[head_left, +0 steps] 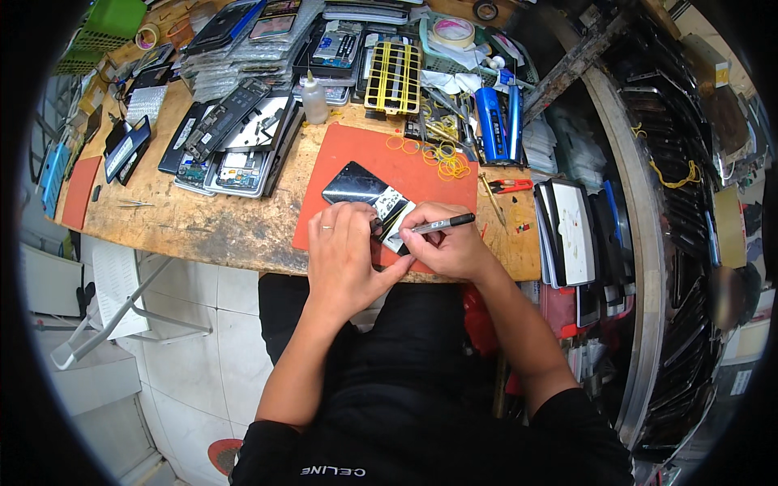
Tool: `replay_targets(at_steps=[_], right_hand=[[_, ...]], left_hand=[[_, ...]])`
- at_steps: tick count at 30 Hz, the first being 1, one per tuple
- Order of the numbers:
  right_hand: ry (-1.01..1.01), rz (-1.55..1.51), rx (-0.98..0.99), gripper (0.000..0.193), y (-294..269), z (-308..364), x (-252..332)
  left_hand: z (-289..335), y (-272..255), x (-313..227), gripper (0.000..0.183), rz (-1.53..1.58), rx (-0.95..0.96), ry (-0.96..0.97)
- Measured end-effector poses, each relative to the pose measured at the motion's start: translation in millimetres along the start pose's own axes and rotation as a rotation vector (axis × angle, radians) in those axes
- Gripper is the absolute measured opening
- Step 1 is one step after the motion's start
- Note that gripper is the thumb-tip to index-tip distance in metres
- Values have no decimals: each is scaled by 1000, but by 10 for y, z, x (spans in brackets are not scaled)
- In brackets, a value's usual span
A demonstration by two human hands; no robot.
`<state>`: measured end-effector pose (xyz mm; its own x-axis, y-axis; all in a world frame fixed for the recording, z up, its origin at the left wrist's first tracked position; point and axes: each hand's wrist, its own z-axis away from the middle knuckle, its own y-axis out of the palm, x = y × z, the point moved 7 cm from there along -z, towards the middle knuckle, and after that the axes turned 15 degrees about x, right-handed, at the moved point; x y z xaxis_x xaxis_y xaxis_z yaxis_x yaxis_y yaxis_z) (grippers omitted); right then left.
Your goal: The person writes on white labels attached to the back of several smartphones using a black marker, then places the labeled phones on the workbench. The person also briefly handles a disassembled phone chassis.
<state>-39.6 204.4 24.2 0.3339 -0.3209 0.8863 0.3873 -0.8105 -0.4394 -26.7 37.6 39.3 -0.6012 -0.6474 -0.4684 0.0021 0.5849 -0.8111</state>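
On the orange mat (334,158) by the table's (263,231) near edge, the phone (350,185) is apparently being written on, the right hand (448,249) pinching a pen (442,224), the left hand's (343,253) grip unclear, and further strokes call for steadiness.

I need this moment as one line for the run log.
left hand: curled at phone | right hand: grips pen, tip contact unclear | phone: dark, on orange mat | yellow bands: on mat

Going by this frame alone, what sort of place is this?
Most likely an electronics repair workshop: opened devices are piled on the worn wooden workbench, and a dark phone-like device lies on a red-orange mat.
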Motion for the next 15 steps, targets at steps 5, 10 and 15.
replay_targets(at_steps=[5,10,15], right_hand=[[21,24,-13,5,-7,11,-8],[-10,51,-46,4,-12,27,-19],[30,20,-57,5,10,55,-17]], left_hand=[[-1,12,4,66,26,11,-9],[20,30,7,66,4,-1,-16],[50,10,-21,65,5,-3,-2]])
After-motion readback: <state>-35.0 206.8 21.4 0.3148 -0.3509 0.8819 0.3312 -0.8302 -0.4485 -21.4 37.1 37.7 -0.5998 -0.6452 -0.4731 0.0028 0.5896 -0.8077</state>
